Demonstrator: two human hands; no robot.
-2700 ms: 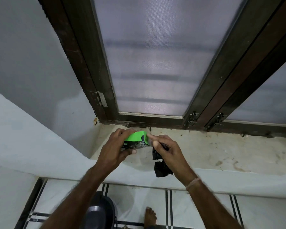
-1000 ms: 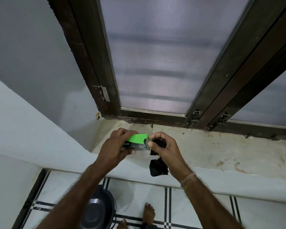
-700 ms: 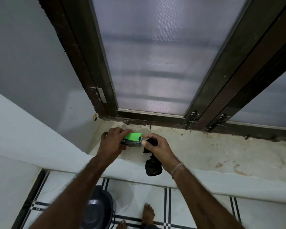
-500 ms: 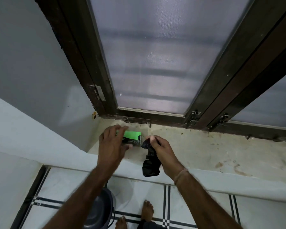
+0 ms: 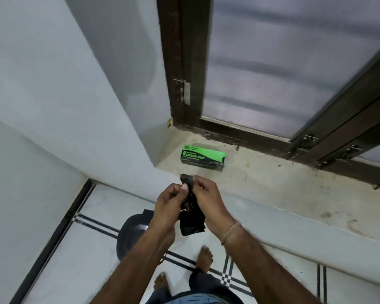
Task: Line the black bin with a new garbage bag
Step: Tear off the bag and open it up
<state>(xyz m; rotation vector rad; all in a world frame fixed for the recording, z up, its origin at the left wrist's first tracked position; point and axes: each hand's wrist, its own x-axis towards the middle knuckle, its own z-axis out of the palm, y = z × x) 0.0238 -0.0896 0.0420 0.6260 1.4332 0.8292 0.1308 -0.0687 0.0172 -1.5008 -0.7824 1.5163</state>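
Note:
A folded black garbage bag hangs between my two hands in front of the sill. My left hand and my right hand both pinch its top end, thumbs close together. The green and black garbage bag box lies alone on the window sill, beyond my hands. The black bin stands on the floor below my left forearm, which hides part of it.
The stone window sill runs from the middle to the right, under a dark wooden window frame. White walls close in on the left. My bare feet stand on white floor tiles with black lines.
My left hand set the box down on the sill and let it go. Both hands drew back from the sill and now hold the black bag together.

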